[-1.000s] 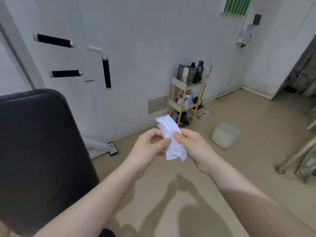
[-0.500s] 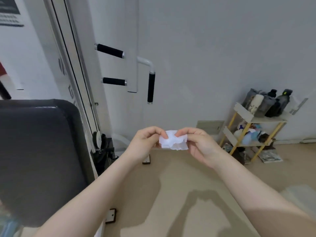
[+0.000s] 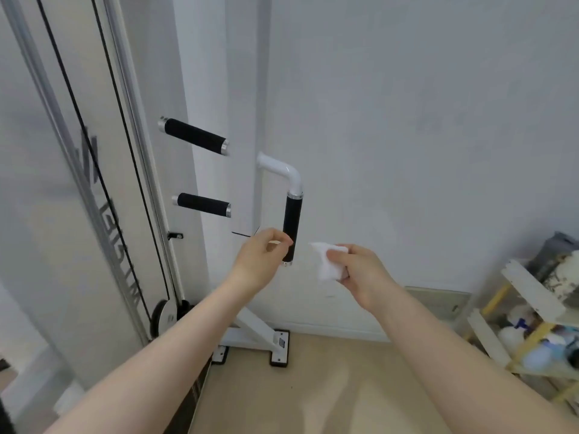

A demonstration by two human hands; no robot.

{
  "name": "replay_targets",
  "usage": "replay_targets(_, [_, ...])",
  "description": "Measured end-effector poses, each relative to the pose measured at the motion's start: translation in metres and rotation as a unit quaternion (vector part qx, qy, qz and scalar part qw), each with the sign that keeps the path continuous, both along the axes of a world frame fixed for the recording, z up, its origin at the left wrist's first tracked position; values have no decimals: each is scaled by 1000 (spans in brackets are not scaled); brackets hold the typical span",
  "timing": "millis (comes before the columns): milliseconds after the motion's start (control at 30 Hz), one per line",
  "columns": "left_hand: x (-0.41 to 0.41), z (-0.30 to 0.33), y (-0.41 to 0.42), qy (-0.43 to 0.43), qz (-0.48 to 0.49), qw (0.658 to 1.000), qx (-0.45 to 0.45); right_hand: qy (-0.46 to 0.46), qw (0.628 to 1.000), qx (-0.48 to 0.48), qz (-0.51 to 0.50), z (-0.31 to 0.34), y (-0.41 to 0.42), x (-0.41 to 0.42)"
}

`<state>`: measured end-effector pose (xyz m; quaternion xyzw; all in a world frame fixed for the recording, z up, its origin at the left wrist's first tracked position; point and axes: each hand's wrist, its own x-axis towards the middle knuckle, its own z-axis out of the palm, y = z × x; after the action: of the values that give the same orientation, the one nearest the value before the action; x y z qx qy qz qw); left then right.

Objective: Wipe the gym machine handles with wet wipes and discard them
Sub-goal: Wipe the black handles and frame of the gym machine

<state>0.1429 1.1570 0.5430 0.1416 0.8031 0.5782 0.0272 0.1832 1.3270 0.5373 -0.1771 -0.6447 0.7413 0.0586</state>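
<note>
Crumpled white wet wipe (image 3: 327,267) pinched in right hand (image 3: 360,274), just right of vertical black foam-gripped handle (image 3: 292,228). Left hand (image 3: 261,260) loosely curled, empty, beside that grip. Wiping not begun; next, wrapping wipe around grip.

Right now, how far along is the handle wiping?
Done: the wet wipe is out, gripped in the right hand. In hand: both hands near the vertical handle; left hand holds nothing. Left: wiping all three handles, discarding.
</note>
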Motion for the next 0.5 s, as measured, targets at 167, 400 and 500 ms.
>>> replay_targets(167, [-64,5,23,9,52,999,7,3,992,92,-89,-2,21,-80])
replay_targets(400, [-94,14,45,71,98,991,-53,223,954,157,120,1,8,-132])
replay_targets(500, [-93,14,49,85,129,985,-77,208,932,230,185,-30,21,-139])
